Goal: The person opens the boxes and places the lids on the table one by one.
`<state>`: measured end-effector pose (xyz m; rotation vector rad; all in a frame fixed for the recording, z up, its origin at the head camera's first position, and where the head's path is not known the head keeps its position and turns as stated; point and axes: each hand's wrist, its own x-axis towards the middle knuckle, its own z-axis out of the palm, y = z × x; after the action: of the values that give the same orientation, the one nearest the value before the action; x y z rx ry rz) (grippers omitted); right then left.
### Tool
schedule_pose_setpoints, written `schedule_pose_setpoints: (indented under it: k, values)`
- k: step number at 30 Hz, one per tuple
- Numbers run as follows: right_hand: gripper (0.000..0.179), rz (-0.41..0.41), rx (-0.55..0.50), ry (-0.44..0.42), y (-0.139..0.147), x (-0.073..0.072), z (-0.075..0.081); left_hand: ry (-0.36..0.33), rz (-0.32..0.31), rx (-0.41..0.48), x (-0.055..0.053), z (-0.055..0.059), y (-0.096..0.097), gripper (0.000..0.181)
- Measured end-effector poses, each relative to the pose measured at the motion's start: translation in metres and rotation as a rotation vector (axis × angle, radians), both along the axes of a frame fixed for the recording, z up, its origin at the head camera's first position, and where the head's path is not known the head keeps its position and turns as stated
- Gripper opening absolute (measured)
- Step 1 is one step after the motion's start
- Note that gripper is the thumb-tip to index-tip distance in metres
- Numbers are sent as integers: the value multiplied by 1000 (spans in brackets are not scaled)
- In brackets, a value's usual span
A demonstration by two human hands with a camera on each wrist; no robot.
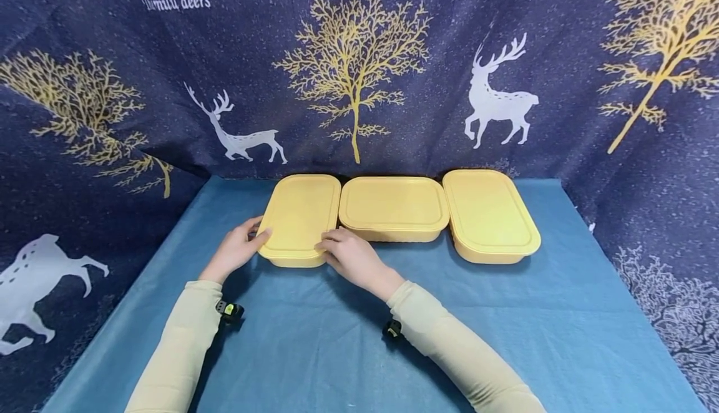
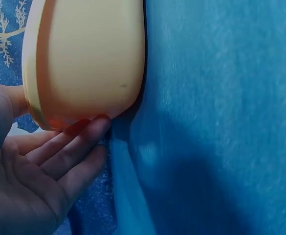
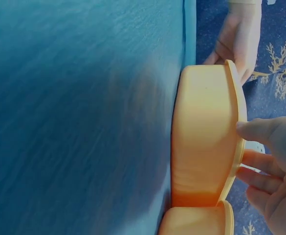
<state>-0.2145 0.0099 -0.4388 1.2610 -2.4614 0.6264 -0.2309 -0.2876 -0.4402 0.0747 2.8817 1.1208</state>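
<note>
A yellow lidded food container lies at the left end of a row of three, its long side running away from me. At its left side, my left hand grips the edge, thumb over the lid rim. In the left wrist view, fingers of that hand reach the side wall below the rim. My right hand pinches the lid rim at the near right corner. The right wrist view shows its thumb on the rim, with the other fingers over the lid side.
A second yellow container lies crosswise beside the first, and a third stands lengthwise at the right. All are on a blue cloth. Close behind them hangs a dark blue curtain with trees and deer.
</note>
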Motion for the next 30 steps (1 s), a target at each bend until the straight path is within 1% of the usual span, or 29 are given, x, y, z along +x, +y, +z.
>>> schedule_pose_setpoints:
  k: [3, 6, 9, 12, 14, 18, 20, 23, 26, 30]
  values:
    - [19, -8, -3, 12, -5, 2, 1, -9, -4, 28, -1, -1, -4, 74]
    - [18, -35, -1, 32, -10, 3, 2, -12, 9, 63, -4, -2, -7, 73]
    - [18, -56, 2, 35, -14, 4, 2, 12, 25, 77, -4, -2, -8, 71]
    - [19, -56, 6, 19, -15, 4, 2, 42, 39, 71, -1, -3, -5, 70]
    - [21, -46, 12, -2, -14, 3, 2, 41, 49, 64, 4, -3, -3, 74]
    - [30, -46, 31, -46, -7, -5, 3, 15, 75, 60, 15, -1, 3, 88]
    - [36, -73, 40, -60, -3, -10, 3, 0, 81, 64, 19, 1, 6, 94]
    - [41, -116, 53, -75, 2, -19, 4, -19, 84, 86, 20, 2, 10, 98]
    - [38, -127, 60, -79, 4, -24, 3, -36, 86, 115, 20, 1, 10, 96]
    - [31, -109, 60, -58, 1, -26, 0, -44, 91, 148, 20, -1, 9, 92]
